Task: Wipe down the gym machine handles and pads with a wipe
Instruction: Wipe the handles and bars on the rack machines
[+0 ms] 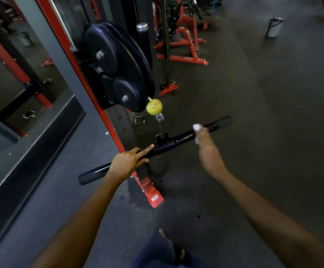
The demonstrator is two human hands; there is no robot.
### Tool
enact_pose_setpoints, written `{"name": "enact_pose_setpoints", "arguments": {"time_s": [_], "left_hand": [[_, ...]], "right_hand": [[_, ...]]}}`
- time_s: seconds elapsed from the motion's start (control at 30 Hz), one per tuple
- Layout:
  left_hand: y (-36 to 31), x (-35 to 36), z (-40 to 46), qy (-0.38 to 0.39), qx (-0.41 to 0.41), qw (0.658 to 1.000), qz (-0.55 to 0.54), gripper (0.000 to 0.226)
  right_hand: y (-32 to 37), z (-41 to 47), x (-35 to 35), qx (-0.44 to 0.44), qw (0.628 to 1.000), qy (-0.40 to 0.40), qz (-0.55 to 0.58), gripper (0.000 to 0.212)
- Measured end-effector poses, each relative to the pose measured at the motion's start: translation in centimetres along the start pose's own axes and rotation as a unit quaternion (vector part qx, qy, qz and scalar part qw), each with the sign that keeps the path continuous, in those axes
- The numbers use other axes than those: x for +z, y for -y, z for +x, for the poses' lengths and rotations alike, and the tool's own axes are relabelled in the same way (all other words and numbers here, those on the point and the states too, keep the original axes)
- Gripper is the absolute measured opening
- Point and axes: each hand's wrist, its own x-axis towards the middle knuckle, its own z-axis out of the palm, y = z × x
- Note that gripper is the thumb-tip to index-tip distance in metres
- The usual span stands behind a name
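Note:
A black straight cable bar hangs level from a cable below a yellow stopper ball. My left hand grips the bar left of its centre bracket, with the index finger stretched along it. My right hand is wrapped round the bar's right half and holds a white wipe against it; the wipe shows above and below the fingers. The bar's right end grip and left end stick out free.
The red and black cable tower with its black pulleys stands just behind the bar, its red foot on the rubber floor. A mirror wall runs on the left. More red racks and a white bucket stand farther back.

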Motion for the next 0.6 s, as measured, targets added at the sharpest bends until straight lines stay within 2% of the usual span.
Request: {"name": "enact_pose_setpoints", "arguments": {"time_s": [0.07, 0.13, 0.2, 0.3, 0.4, 0.47, 0.5, 0.57, 0.6], "left_hand": [[0.0, 0.0, 0.0, 0.002, -0.005, 1.000, 0.000, 0.055], [0.0, 0.1, -0.1, 0.001, -0.008, 1.000, -0.002, 0.057], [0.2, 0.2, -0.2, 0.000, -0.006, 1.000, -0.009, 0.058], [0.3, 0.2, -0.2, -0.001, -0.005, 1.000, -0.011, 0.058], [0.1, 0.1, -0.2, -0.003, -0.006, 1.000, -0.018, 0.057], [-0.1, 0.0, -0.2, -0.003, -0.005, 1.000, -0.019, 0.056], [-0.2, -0.1, -0.1, -0.005, -0.005, 1.000, -0.018, 0.056], [-0.3, -0.2, -0.1, -0.005, -0.004, 1.000, -0.017, 0.056], [-0.3, -0.2, -0.2, -0.007, -0.002, 1.000, -0.016, 0.056]], "right_hand": [[1.9, -1.6, 2.1, -0.128, 0.991, 0.045, -0.012, 0.047], [0.3, -1.8, 3.3, -0.220, 0.974, 0.057, -0.017, 0.061], [-1.6, -1.0, 2.7, -0.170, 0.984, 0.051, 0.004, 0.062], [-4.9, 0.2, 0.4, -0.010, 1.000, 0.012, -0.008, 0.055], [-3.9, 0.7, -0.2, 0.018, 0.999, 0.034, -0.002, 0.050], [-1.1, 0.3, 0.8, -0.038, 0.998, 0.057, 0.012, 0.044], [-0.2, 0.1, 1.4, -0.105, 0.993, 0.055, 0.010, 0.043], [0.0, 0.3, 2.6, -0.243, 0.965, 0.079, -0.064, 0.043], [-1.0, 1.1, 2.7, -0.274, 0.955, 0.079, -0.087, 0.043]]}}
